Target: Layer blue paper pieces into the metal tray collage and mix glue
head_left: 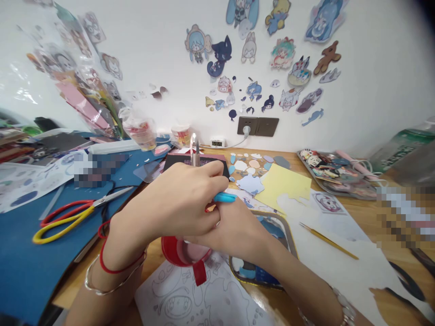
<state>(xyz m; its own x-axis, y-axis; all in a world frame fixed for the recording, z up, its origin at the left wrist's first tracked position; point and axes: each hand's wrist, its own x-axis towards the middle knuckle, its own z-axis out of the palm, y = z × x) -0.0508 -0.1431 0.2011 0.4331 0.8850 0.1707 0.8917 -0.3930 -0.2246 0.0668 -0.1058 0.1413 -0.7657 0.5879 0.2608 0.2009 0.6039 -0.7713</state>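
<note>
My left hand [185, 194] lies across my right hand [234, 231], its fingers curled in. A bright blue, narrow piece [224, 197] sticks out from under the left fingers, over the back of the right hand; the rest of it is hidden. The right fingers are covered by the left hand. Just beyond the left knuckles a shiny silver piece [195, 147] stands up; its lower end is hidden. Below the hands is a red cup [171, 250] with a handle, pinkish inside, over a sheet of line drawings [204, 299].
Scissors [93, 209] with red and yellow handles lie left on a blue mat [30, 271]. To the right are a metal tin [290, 231] of paper cutouts, golden tweezers [329, 242], yellow paper [288, 183] and a sticker tray [335, 174]. A black box [173, 160] sits behind the hands.
</note>
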